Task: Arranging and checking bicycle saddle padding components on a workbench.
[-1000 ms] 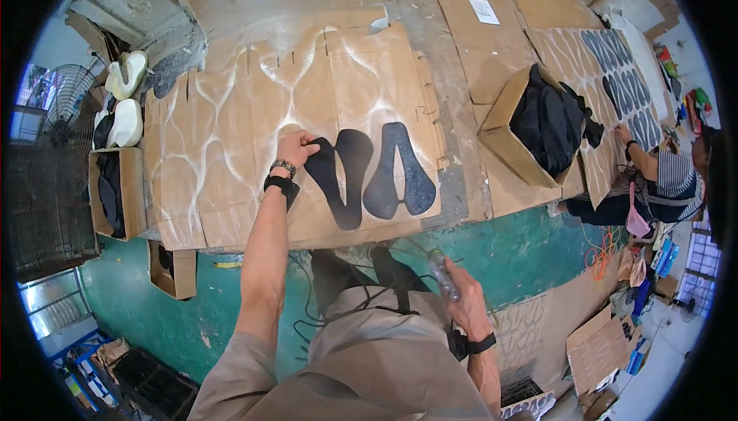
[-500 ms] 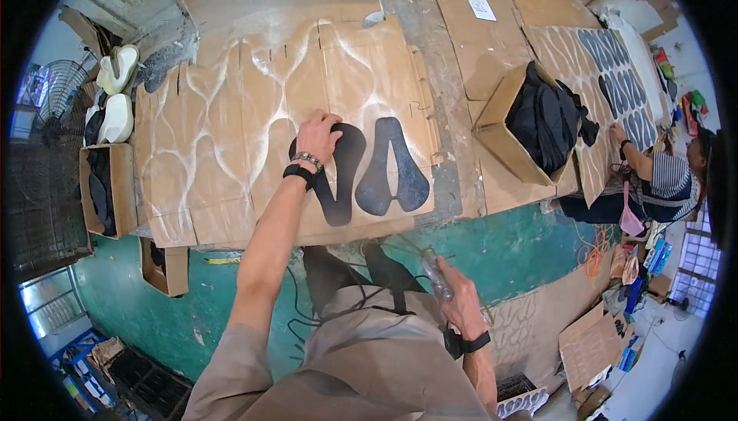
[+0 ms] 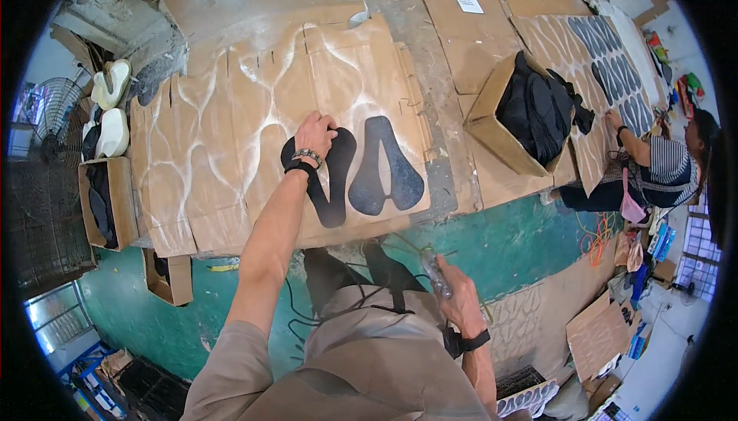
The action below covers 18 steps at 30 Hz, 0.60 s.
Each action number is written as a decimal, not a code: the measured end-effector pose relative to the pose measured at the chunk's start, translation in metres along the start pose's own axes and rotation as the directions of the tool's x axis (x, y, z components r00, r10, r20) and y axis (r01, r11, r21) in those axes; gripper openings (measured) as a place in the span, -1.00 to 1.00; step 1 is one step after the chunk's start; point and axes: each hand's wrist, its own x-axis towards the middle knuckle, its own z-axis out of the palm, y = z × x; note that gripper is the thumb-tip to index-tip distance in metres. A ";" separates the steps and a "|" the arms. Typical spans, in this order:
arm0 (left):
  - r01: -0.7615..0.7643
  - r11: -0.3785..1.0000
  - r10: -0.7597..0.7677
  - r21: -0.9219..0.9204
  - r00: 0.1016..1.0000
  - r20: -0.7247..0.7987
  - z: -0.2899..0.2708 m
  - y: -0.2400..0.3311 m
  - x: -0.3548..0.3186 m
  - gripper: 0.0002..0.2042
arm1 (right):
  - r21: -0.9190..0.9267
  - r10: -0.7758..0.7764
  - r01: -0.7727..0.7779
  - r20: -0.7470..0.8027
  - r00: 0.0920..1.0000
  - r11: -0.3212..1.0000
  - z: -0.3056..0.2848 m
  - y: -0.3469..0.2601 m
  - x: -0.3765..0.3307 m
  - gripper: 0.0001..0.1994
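My left hand [image 3: 314,132] is over the top of a black, saddle-shaped piece [image 3: 336,179] with a V-shaped notch, its fingers bent and closed at the piece's upper part. Just right of it, a second saddle-shaped piece [image 3: 406,179], dark and speckled with a slot down its middle, lies flat on the cardboard sheet [image 3: 215,213]. Low at my right side, my right hand [image 3: 461,298] is wrapped round a grey metal tool [image 3: 436,273] that looks like a spray gun. A thin hose runs near it.
White outlines mark the cardboard. A carton [image 3: 492,117] of black pieces stands to the right. Past it, a co-worker [image 3: 669,164] reaches toward rows of dark pieces [image 3: 619,75]. Pale saddle shells [image 3: 114,133] and another carton [image 3: 127,202] sit at the left edge.
The whole view has shifted slightly, with the table's things a little farther left. My left hand stays on the black piece, and my right hand keeps its hold on the tool.
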 end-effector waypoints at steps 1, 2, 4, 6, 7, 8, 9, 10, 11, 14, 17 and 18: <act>0.016 1.000 -0.015 -0.003 1.000 0.014 0.000 0.000 0.000 -0.86 | -0.001 0.002 -0.002 -0.006 1.000 1.000 0.000 0.001 -0.001 -0.24; 0.014 1.000 -0.014 -0.002 1.000 0.014 0.001 -0.001 0.001 -0.86 | -0.001 0.003 -0.003 -0.011 1.000 1.000 0.000 0.001 0.000 -0.25; -0.001 1.000 0.001 -0.015 1.000 -0.013 0.003 -0.004 0.001 -0.90 | -0.003 0.001 -0.001 -0.033 0.999 1.000 0.000 -0.001 0.000 -0.34; 0.022 0.999 -0.023 -0.043 1.000 -0.014 0.004 -0.007 0.001 -0.91 | -0.005 0.001 -0.002 -0.055 0.999 1.000 0.000 0.000 0.000 -0.43; 0.046 0.996 -0.048 -0.071 0.999 -0.015 0.005 -0.008 0.002 -0.91 | -0.007 0.000 -0.001 -0.062 0.998 1.000 0.000 0.000 0.000 -0.43; 0.046 0.996 -0.048 -0.071 0.999 -0.013 0.005 -0.007 0.001 -0.91 | -0.011 0.000 -0.001 -0.070 0.998 1.000 0.001 0.001 0.000 -0.44; 0.052 0.992 -0.055 -0.112 0.998 -0.023 0.004 -0.007 0.001 -0.92 | -0.010 0.002 -0.003 -0.069 0.998 1.000 0.001 0.002 0.000 -0.44; 0.057 0.987 -0.063 -0.153 0.997 -0.033 0.004 -0.006 0.001 -0.92 | -0.021 -0.005 0.003 -0.071 0.997 1.000 0.002 0.003 -0.001 -0.43; 0.061 0.986 -0.066 -0.152 0.997 -0.033 0.004 -0.006 0.002 -0.92 | -0.032 -0.015 0.012 -0.072 0.997 0.999 0.002 0.003 0.000 -0.43; 0.068 0.986 -0.073 -0.154 0.997 -0.029 0.004 -0.004 0.003 -0.93 | -0.044 -0.019 0.016 -0.056 0.998 0.999 0.004 0.007 -0.001 -0.42; 0.084 0.976 -0.095 -0.199 0.994 -0.046 0.003 -0.002 0.002 -0.93 | -0.027 -0.022 0.021 -0.062 0.998 0.999 0.004 0.005 0.001 -0.41; 0.086 0.976 -0.097 -0.202 0.994 -0.048 0.003 -0.004 0.002 -0.93 | -0.027 -0.023 0.022 -0.056 0.998 0.999 0.004 0.004 0.002 -0.41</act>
